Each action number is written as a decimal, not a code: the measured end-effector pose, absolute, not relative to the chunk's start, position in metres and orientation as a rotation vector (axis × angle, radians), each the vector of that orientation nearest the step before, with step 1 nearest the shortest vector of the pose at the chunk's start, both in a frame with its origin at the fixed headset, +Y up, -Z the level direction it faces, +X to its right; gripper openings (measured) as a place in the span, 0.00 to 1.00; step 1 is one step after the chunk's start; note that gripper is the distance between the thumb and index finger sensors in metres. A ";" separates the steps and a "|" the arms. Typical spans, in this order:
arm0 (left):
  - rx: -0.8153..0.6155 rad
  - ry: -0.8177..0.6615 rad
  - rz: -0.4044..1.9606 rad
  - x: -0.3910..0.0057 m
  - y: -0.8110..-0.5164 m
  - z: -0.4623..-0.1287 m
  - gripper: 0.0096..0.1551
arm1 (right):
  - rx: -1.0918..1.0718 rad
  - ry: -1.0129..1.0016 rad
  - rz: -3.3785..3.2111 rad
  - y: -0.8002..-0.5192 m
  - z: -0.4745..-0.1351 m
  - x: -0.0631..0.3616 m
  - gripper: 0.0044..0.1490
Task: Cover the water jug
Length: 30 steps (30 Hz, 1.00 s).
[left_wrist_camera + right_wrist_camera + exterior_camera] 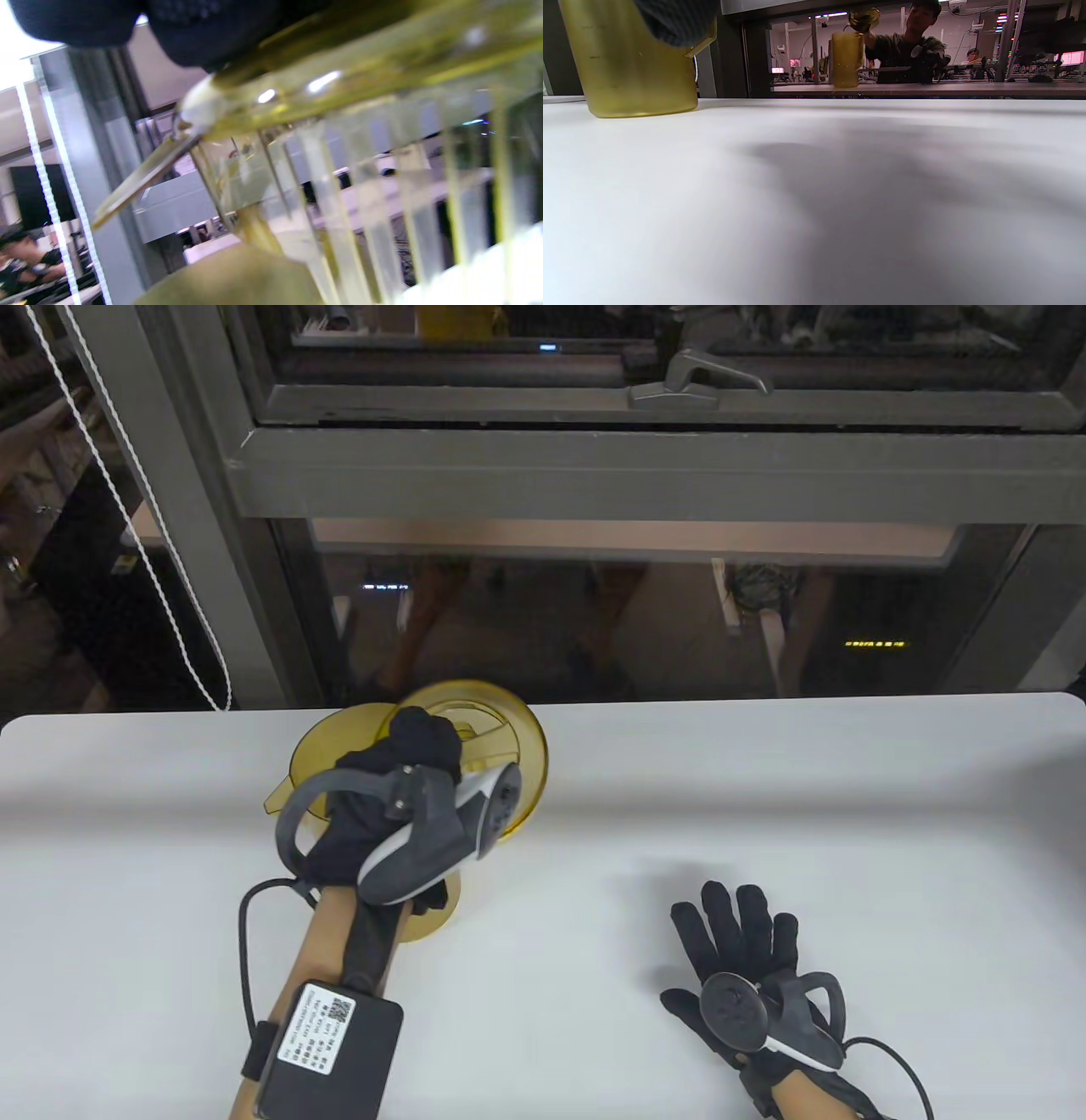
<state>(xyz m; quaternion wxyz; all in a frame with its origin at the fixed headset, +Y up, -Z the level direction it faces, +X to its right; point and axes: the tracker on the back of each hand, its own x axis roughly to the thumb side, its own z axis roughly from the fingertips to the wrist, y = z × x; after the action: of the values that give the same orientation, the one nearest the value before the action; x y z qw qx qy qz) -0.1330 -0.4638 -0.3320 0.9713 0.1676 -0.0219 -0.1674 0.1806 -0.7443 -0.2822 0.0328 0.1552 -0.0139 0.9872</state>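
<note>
A translucent yellow water jug [316, 753] stands at the table's left. My left hand [424, 742] grips the round yellow lid [509, 746] and holds it tilted over the jug's mouth, to the right of the open rim. Up close in the left wrist view, the lid [339, 63] sits just above the jug's ribbed wall [382, 190], with gloved fingers [191, 29] on top and the spout [140, 182] jutting left. My right hand [738, 933] lies flat on the table with fingers spread, holding nothing. Its wrist view shows the jug [632, 72] at the far left.
The white table [764, 814] ends at a dark window [594, 611] just behind the jug. A white blind cord [161, 577] hangs at the far left. The glass reflects the jug and a person [903, 46].
</note>
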 end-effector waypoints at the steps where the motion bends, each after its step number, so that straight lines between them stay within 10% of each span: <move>1: 0.323 -0.028 -0.323 -0.144 -0.461 -0.337 0.35 | 0.472 -0.043 3.046 -0.745 -0.282 0.181 0.62; 15: 0.047 0.101 -0.359 -0.189 -0.491 -0.390 0.35 | 0.425 -0.005 3.089 -0.747 -0.283 0.182 0.62; 30: 0.154 0.158 -0.319 -0.189 -0.471 -0.400 0.35 | 0.413 0.023 3.081 -0.747 -0.284 0.184 0.62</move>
<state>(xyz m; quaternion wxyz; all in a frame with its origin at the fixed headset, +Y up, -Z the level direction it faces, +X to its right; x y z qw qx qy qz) -0.1892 -0.4708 -0.4002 0.9812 0.0763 0.0787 -0.1587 0.1842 -0.7473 -0.2836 0.0167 0.1327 0.0074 0.9910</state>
